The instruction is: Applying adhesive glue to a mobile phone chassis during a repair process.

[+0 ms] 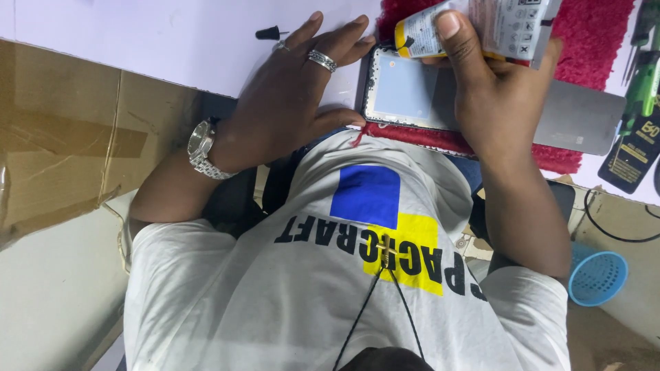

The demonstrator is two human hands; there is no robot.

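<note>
My left hand (pixel 289 96), with a wristwatch and rings, lies flat on the white tabletop (pixel 137 34). Its thumb touches the left edge of an opened phone (pixel 405 93) that lies on a red mat (pixel 591 34). My right hand (pixel 491 89) grips a white and yellow glue tube (pixel 481 24), thumb pressed on it. The tube's black nozzle sits at the phone's upper left corner. A small black cap (pixel 268 32) lies on the table just beyond my left fingers.
A grey metal plate (pixel 581 117) lies right of the phone. Green-handled tools (pixel 643 82) and a black packet (pixel 629 158) sit at the far right. Brown cardboard (pixel 62 137) covers the left side. A blue basket (pixel 597 277) and a black cable (pixel 619 233) are lower right.
</note>
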